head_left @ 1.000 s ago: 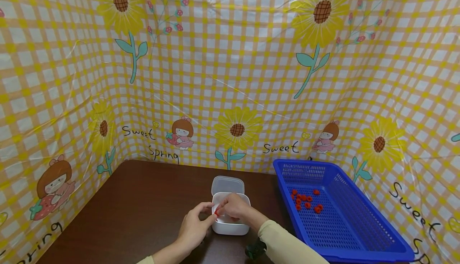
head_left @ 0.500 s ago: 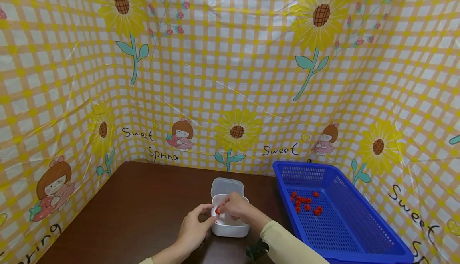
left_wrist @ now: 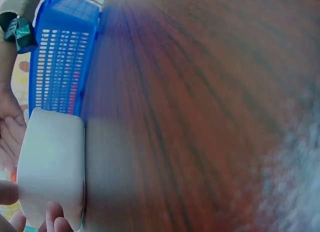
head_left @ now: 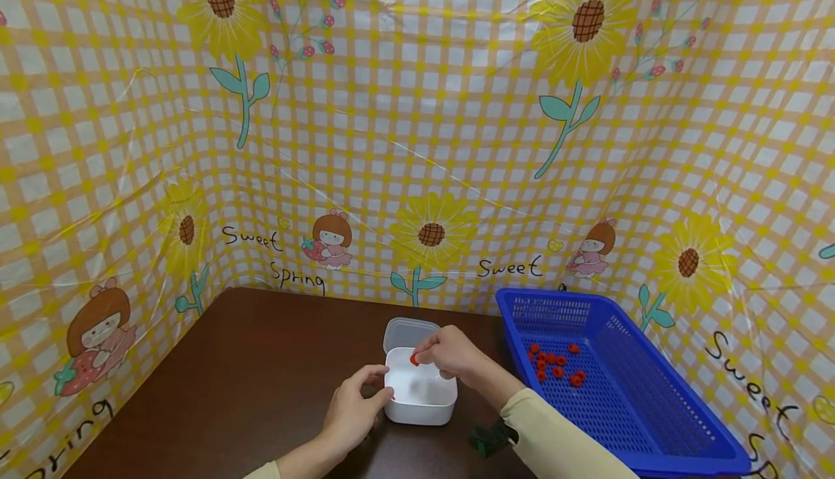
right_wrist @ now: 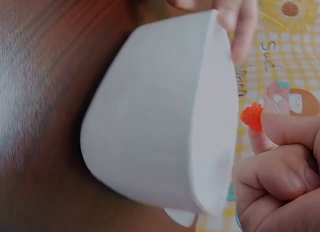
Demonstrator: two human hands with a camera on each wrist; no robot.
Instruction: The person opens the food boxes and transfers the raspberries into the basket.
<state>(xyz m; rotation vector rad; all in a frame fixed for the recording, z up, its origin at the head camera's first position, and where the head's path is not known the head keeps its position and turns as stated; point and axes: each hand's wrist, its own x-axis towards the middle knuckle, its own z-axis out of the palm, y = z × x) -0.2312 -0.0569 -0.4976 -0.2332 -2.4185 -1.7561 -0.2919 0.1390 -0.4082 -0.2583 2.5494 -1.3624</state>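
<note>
A white plastic box (head_left: 420, 412) stands on the table, its interior facing up. My left hand (head_left: 349, 410) grips its left rim, the thumb at the edge and other fingers against the side; in the left wrist view fingertips touch the box's near end. A speck of red shows beside the left thumb, too small to identify. Above the box's far right part, my right hand (head_left: 453, 354) pinches a red raspberry (right_wrist: 252, 117) between thumb and index finger, clear of the rim. The right hand's other fingers are curled in.
Behind the box lies a translucent lid (head_left: 407, 334). To the right stands a blue perforated basket (head_left: 626, 421) with several raspberries (head_left: 558, 372) in its far left part. A dark green strapped device (head_left: 489, 437) sits at the right wrist. A patterned cloth (head_left: 417, 138) hangs behind.
My right hand has risen from the box's left inside, up and to the right, with the raspberry between its fingers. The left hand has stayed at the rim.
</note>
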